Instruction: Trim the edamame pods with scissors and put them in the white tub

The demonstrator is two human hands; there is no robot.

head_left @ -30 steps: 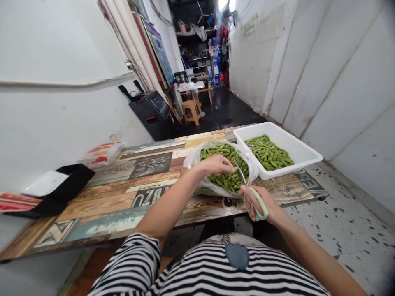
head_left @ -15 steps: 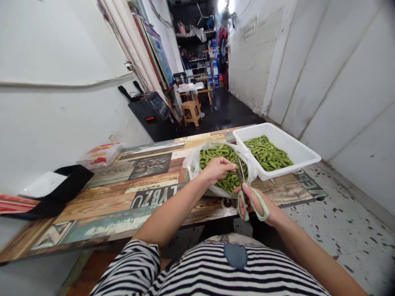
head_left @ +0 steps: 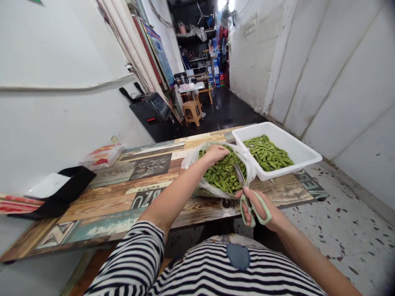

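Note:
Green pods [head_left: 222, 174] fill an open clear plastic bag [head_left: 251, 164] on the wood-patterned table. My left hand [head_left: 217, 153] reaches over the upper part of the bag, its fingers bent together at the pods; whatever they pinch is too small to make out. Green-handled scissors [head_left: 253, 209] are in my right hand [head_left: 259, 205] at the bag's near right edge, with the blades pointing up over the pods and nearly closed. Right of the bag, a white tray [head_left: 299, 150] holds more green pods [head_left: 268, 153] in its left part.
On the table's left lie a red and white plastic package [head_left: 103, 157] and a black holder [head_left: 66, 191] with white and red items. Past the table stand a black machine [head_left: 154, 109], a brown stool [head_left: 191, 113] and a small white table [head_left: 191, 87]. White walls flank both sides.
My left hand has moved away from the scissors, up and slightly left over the pods. The scissors have shifted slightly down and right, and their blades have come closer together.

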